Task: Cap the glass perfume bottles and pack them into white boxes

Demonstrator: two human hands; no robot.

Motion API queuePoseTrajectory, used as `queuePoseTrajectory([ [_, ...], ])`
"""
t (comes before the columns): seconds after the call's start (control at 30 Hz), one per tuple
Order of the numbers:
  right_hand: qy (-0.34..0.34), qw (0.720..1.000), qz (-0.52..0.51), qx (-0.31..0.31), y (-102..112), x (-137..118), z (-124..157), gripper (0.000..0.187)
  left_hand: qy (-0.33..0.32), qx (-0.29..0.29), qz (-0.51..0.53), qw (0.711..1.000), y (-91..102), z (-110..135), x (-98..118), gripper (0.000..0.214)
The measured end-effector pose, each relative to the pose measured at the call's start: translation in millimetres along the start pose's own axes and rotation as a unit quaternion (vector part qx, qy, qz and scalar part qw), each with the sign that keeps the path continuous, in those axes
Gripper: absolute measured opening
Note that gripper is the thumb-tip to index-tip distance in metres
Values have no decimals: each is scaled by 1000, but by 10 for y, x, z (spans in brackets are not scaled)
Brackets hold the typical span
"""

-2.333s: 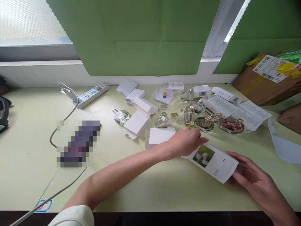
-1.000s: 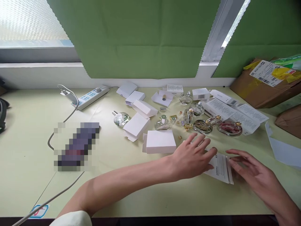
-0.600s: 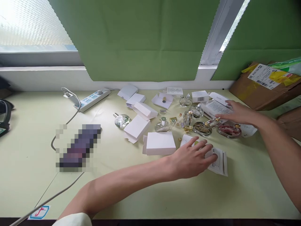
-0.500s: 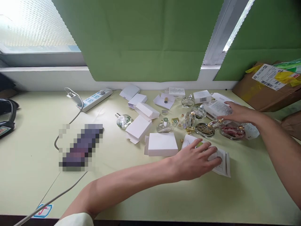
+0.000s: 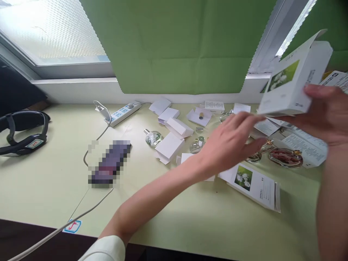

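A white carton (image 5: 296,85) with a green flower picture is raised above the right side of the table, its top flap standing up. My right hand (image 5: 328,114) grips it from the right, thumb on the side face. My left hand (image 5: 231,143) has its fingers stretched out, their tips at the carton's lower left corner; whether they touch it I cannot tell. Below lies a second flower-picture carton (image 5: 254,186). Under and around my hands are glass perfume bottles, one with a reddish body (image 5: 285,157), partly covered by my left hand.
White cartons (image 5: 170,146) and a perfume bottle (image 5: 153,138) lie mid-table. A power strip (image 5: 122,115), a pixelated phone-like object (image 5: 110,163), a cable and a black headset (image 5: 24,137) are on the left. A cardboard box with a label (image 5: 337,81) stands behind my right hand.
My right hand has lifted a white carton up from the table's right side. My left hand has come off the flower-picture carton and moved up towards the raised one. The view has shifted.
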State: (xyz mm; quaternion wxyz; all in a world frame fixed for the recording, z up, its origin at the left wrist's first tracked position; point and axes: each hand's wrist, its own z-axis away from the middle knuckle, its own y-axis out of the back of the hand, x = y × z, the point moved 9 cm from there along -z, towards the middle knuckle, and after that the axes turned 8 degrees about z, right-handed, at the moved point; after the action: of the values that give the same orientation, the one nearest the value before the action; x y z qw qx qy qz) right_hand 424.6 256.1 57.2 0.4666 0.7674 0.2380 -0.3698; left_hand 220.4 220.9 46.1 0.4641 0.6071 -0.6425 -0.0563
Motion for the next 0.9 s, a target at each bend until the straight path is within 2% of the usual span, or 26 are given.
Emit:
queuePoseTrajectory([
  [0.03,11,980,-170,-100,-304,-160,57,26,7,31,-7,999,81,-42,-47,38],
  [0.07,9,952,-270,-143,-495,-288,110,21,10,60,-17,998,154,-71,-84,38],
  [0.13,9,905,-388,-176,-744,-467,178,12,9,107,-40,993,276,-98,-129,36],
  [0.23,11,868,-468,-164,-915,-561,186,6,24,151,-86,984,416,-86,-193,34],
  [0.37,-18,844,-520,-130,-1041,-544,159,8,60,177,-164,968,520,-57,-297,40],
  [0.5,-35,823,-557,-107,-1160,-571,186,13,30,225,-126,966,609,-23,-321,39],
  [0.63,-32,794,-597,-105,-1258,-599,216,15,42,230,-137,963,667,7,-377,44],
  [0.77,-25,802,-586,-115,-1300,-596,226,17,56,207,-167,962,676,1,-407,54],
  [0.9,-13,814,-569,-117,-1280,-615,233,18,41,176,-193,964,640,-59,-484,57],
])
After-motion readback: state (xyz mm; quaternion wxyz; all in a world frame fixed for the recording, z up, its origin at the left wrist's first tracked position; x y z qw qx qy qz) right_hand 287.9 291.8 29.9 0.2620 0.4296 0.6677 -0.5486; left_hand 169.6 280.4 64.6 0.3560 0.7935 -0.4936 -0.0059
